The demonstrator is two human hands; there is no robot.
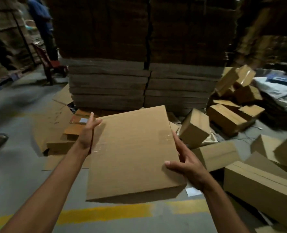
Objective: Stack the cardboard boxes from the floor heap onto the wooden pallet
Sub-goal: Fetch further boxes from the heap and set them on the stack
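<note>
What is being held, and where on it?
A cardboard box, clamped between both hands: left hand flat against its left side, right hand on its right edge, thumb on top.

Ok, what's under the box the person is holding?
Below the held cardboard box show grey floor, a yellow floor line and flattened cardboard at its left. What lies directly beneath is covered.

The box point(132, 148) is made of matt brown cardboard; a strip of clear glossy tape point(166, 137) is laid across its top. The stacked sheets point(139, 84) are formed of dull cardboard with rough layered edges. The floor point(18, 165) is finished in smooth grey concrete, marked with worn yellow paint point(105, 214).
</note>
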